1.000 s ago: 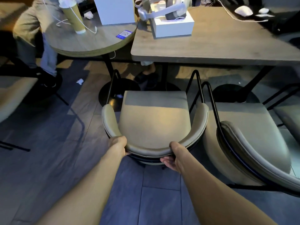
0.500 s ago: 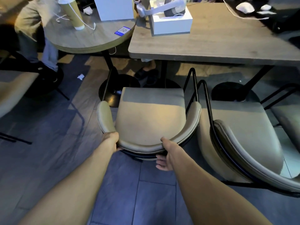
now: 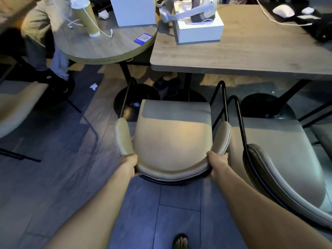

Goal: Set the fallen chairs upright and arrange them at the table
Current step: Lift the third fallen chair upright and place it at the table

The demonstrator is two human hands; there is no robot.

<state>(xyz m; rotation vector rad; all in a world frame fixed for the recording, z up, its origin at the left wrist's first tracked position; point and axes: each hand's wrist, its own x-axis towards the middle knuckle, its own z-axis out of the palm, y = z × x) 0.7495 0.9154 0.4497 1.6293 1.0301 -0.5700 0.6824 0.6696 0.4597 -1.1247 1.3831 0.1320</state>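
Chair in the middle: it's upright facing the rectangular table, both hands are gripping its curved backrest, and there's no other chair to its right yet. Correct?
Not quite. The head view shows a second chair already standing to its right. The rest holds: the middle chair is upright facing the rectangular table, with the left hand and right hand gripping its curved backrest.

Beige chair (image 3: 172, 141) at centre on black legs; grey-brown wood-grain table (image 3: 251, 49) upper right; blue QR-patterned card (image 3: 143, 38) upper centre.

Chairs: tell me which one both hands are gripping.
The middle chair, facing the gap between the tables. The left hand and right hand clasp its curved backrest; the neighbouring chairs are untouched.
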